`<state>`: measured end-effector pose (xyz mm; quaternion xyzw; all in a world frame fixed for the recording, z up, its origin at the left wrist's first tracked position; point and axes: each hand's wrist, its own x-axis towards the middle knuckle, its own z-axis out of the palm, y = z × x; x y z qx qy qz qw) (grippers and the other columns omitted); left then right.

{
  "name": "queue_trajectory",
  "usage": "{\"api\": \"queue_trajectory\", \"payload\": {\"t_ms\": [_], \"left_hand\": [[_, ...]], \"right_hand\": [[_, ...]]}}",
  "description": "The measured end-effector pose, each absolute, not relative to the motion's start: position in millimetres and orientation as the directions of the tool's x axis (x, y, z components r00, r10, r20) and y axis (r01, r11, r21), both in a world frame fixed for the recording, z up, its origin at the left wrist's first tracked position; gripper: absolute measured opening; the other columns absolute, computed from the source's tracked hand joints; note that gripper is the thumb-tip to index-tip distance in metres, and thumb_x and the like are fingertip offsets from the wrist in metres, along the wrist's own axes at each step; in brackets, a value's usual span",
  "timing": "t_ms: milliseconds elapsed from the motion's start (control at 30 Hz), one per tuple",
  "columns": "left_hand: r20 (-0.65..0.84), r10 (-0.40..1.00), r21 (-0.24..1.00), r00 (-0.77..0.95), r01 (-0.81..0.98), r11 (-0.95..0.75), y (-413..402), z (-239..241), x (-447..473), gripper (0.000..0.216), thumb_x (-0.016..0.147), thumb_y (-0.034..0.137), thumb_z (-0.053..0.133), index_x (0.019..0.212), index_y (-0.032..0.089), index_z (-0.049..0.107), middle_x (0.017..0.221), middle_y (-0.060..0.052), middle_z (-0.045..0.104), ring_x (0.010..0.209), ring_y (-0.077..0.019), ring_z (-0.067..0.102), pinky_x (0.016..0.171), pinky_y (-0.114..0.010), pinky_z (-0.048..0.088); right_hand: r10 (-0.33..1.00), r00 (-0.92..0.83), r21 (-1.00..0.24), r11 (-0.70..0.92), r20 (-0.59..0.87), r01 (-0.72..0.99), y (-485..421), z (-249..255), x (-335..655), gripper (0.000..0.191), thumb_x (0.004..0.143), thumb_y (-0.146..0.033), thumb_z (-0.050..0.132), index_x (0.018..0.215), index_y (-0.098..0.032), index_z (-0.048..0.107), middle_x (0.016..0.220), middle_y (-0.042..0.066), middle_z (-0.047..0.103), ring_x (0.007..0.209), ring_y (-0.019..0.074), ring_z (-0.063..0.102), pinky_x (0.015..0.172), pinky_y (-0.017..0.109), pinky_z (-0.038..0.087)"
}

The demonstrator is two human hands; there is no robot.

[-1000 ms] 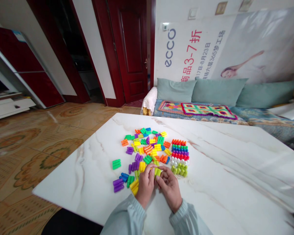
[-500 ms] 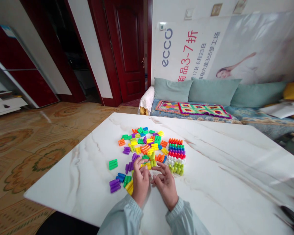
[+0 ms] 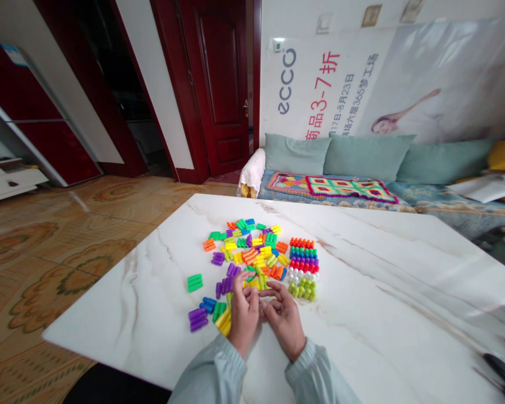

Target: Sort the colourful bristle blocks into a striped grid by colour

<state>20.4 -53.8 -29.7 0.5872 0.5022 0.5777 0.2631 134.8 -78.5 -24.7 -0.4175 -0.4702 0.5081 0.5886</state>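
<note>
A heap of loose plastic pieces (image 3: pixel 252 252) in many colours lies on the white marble table (image 3: pixel 382 314). To its right sits a joined block of coloured rows (image 3: pixel 303 266), orange at the far end and lime at the near end. My left hand (image 3: pixel 243 315) and my right hand (image 3: pixel 283 318) meet at the near edge of the heap, fingers curled and pinched towards each other. What is between the fingertips is too small to name. Yellow (image 3: pixel 223 321), purple (image 3: pixel 197 318) and blue (image 3: pixel 208 305) pieces lie just left of my left hand. A single green piece (image 3: pixel 194 282) lies further left.
The table's left edge (image 3: pixel 109 280) drops to a patterned tile floor (image 3: pixel 46 252). A sofa (image 3: pixel 362 179) with teal cushions and a crocheted rug stands behind the table. A dark red door (image 3: pixel 223 84) is at the back. A dark object (image 3: pixel 503 371) shows at the table's right edge.
A second ago both hands held a yellow-green piece together. They then spread over the heap's near edge, and now the fingers have drawn back in and pinched together.
</note>
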Motion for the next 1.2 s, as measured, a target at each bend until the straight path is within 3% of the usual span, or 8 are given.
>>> {"api": "queue_trajectory", "payload": {"t_ms": [100, 167, 267, 367, 833, 967, 1100, 1200], "left_hand": [[0.419, 0.895, 0.881, -0.155, 0.309, -0.359, -55.6, -25.6, 19.2, 0.026, 0.095, 0.026, 0.048, 0.121, 0.021, 0.048, 0.113, -0.01, 0.063, 0.084, -0.0157, 0.066, 0.073, -0.029, 0.055], [0.456, 0.883, 0.845, -0.108, 0.363, -0.392, -59.6, -20.9, 18.0, 0.012, 0.095, 0.029, 0.05, 0.102, 0.02, 0.055, 0.091, -0.005, 0.066, 0.072, -0.0146, 0.064, 0.066, -0.026, 0.052], [0.544, 0.828, 0.709, 0.136, 0.454, -0.54, -67.8, -14.0, 17.7, 0.031, 0.097, 0.03, 0.047, 0.068, 0.021, 0.051, 0.059, 0.001, 0.055, 0.057, -0.0131, 0.057, 0.056, -0.024, 0.042], [0.567, 0.742, 0.586, 0.356, 0.459, -0.668, -72.9, -10.9, 20.4, 0.043, 0.098, 0.03, 0.042, 0.056, 0.02, 0.044, 0.05, 0.001, 0.051, 0.048, -0.0117, 0.051, 0.051, -0.026, 0.033], [0.643, 0.679, 0.502, 0.354, 0.475, -0.723, -68.1, -16.6, 27.0, 0.043, 0.097, 0.027, 0.042, 0.055, 0.019, 0.043, 0.048, 0.001, 0.05, 0.046, -0.0098, 0.047, 0.049, -0.027, 0.027], [0.638, 0.65, 0.415, 0.412, 0.528, -0.741, -76.6, -5.6, 23.2, 0.043, 0.099, 0.028, 0.04, 0.058, 0.019, 0.048, 0.051, 0.001, 0.052, 0.048, -0.0115, 0.049, 0.05, -0.028, 0.029], [0.616, 0.634, 0.349, 0.468, 0.559, -0.752, -106.6, 15.3, -6.0, 0.028, 0.097, 0.029, 0.048, 0.072, 0.019, 0.059, 0.068, -0.002, 0.06, 0.068, -0.0164, 0.058, 0.065, -0.03, 0.042], [0.633, 0.695, 0.355, 0.34, 0.67, -0.652, -128.7, 19.1, -44.9, 0.012, 0.091, 0.024, 0.058, 0.101, 0.021, 0.062, 0.1, -0.008, 0.066, 0.096, -0.023, 0.06, 0.088, -0.041, 0.046]], "right_hand": [[0.992, 0.045, -0.972, 0.128, 0.121, -0.199, -78.2, -26.0, 135.4, 0.041, 0.08, -0.035, 0.072, 0.114, -0.023, 0.053, 0.092, 0.003, 0.067, 0.06, 0.013, 0.063, 0.057, 0.026, 0.054], [0.991, 0.05, -0.979, 0.129, 0.122, -0.158, -78.4, -26.7, 136.9, 0.028, 0.082, -0.04, 0.07, 0.098, -0.021, 0.057, 0.075, -0.002, 0.061, 0.053, 0.0108, 0.055, 0.05, 0.023, 0.047], [0.986, 0.061, -0.987, 0.159, 0.157, -0.036, -79.1, -27.5, 140.3, 0.04, 0.086, -0.048, 0.063, 0.063, -0.02, 0.047, 0.053, -0.007, 0.041, 0.048, 0.0082, 0.038, 0.045, 0.02, 0.033], [0.985, 0.057, -0.987, 0.163, 0.162, -0.007, -78.9, -28.7, 142.7, 0.051, 0.089, -0.054, 0.056, 0.055, -0.021, 0.039, 0.052, -0.006, 0.035, 0.052, 0.0089, 0.033, 0.05, 0.022, 0.032], [0.996, 0.04, -0.997, 0.078, 0.079, 0.03, -75.4, -30.7, 143.8, 0.053, 0.087, -0.063, 0.052, 0.057, -0.022, 0.038, 0.055, -0.005, 0.035, 0.057, 0.0111, 0.034, 0.053, 0.024, 0.033], [0.995, 0.052, -0.994, 0.086, 0.089, 0.064, -74.9, -30.2, 142.8, 0.054, 0.086, -0.064, 0.052, 0.057, -0.023, 0.033, 0.056, -0.006, 0.03, 0.055, 0.0102, 0.03, 0.051, 0.023, 0.03], [0.995, 0.023, -0.981, 0.097, 0.102, 0.169, -76.4, -31.2, 142.7, 0.052, 0.088, -0.061, 0.052, 0.057, -0.023, 0.032, 0.054, -0.007, 0.028, 0.053, 0.0098, 0.027, 0.049, 0.023, 0.026], [0.996, -0.012, -0.974, 0.089, 0.089, 0.21, -77.3, -34.0, 143.3, 0.05, 0.092, -0.058, 0.049, 0.059, -0.023, 0.034, 0.053, -0.006, 0.032, 0.052, 0.0098, 0.029, 0.048, 0.023, 0.025]]}}
